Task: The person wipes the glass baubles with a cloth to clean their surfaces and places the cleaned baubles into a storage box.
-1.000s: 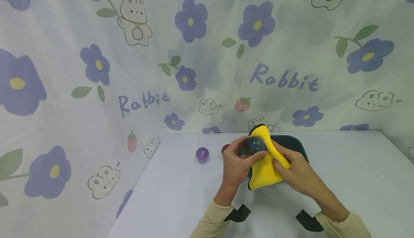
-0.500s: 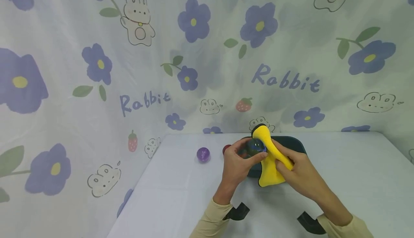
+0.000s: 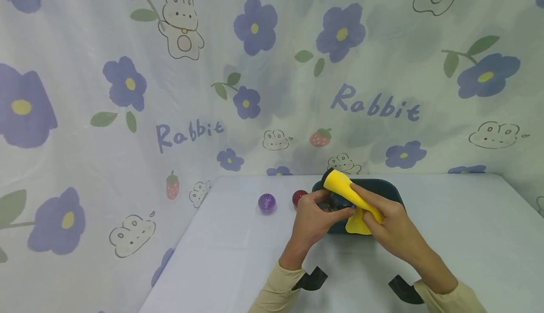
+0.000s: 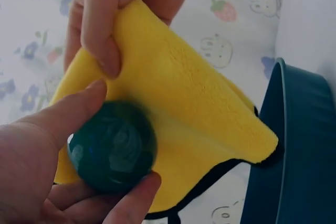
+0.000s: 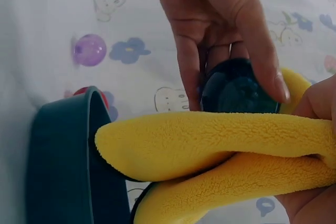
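Observation:
A dark blue-green glass ball [image 4: 113, 145] is held by my left hand [image 3: 312, 221], thumb on one side and fingers on the other. My right hand [image 3: 395, 225] pinches a folded yellow cloth [image 3: 350, 190] with black edging. In the left wrist view the cloth lies against the far side of the ball [image 5: 239, 87]. From the head, the cloth's fold covers part of the ball's top. Both hands are over the front of a dark teal bin [image 3: 380, 188].
A purple clear ball [image 3: 267, 203] rests on the white table [image 3: 221, 242], left of the hands. Beside it, a red ball [image 3: 299, 198] sits close to the bin's left side. A curtain printed with flowers and rabbits [image 3: 272, 77] hangs behind and to the left.
The cloth's top has tipped left over the ball, and its lower hanging part has drawn up. The ball sits slightly lower in view, still held in the left hand.

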`<state>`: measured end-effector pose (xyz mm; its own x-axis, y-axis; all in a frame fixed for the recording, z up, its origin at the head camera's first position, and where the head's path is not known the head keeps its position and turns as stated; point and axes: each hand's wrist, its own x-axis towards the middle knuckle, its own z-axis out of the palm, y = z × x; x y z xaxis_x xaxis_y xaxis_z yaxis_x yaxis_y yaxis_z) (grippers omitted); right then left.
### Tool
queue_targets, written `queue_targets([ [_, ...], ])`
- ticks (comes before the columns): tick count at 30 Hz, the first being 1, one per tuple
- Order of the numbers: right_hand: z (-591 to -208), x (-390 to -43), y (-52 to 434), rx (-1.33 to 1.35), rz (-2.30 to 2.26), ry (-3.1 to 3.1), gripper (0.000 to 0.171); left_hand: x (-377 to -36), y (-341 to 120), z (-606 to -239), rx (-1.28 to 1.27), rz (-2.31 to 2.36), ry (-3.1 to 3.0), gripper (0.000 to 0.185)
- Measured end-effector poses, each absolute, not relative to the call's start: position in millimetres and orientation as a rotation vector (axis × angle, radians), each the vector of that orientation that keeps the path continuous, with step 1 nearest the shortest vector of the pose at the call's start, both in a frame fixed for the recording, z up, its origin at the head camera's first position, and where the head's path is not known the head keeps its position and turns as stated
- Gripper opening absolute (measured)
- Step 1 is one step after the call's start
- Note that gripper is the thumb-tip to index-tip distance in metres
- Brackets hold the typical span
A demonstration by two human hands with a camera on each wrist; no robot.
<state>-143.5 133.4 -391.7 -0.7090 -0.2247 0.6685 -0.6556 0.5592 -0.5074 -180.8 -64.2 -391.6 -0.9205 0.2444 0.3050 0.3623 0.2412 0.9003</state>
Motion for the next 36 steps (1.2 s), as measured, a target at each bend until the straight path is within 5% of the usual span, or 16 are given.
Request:
queue_targets([
  [22, -393, -148, 141, 0.711, 1.299, -2.367, 0.061, -172, -63, -384, -0.627, -1.865, -2.339, 0.059],
  [36, -387, -139, 133, 0.593, 1.342, -2.426, 0.059, -176, -59, -387, -0.584, -2.009, -2.104, 0.049],
])
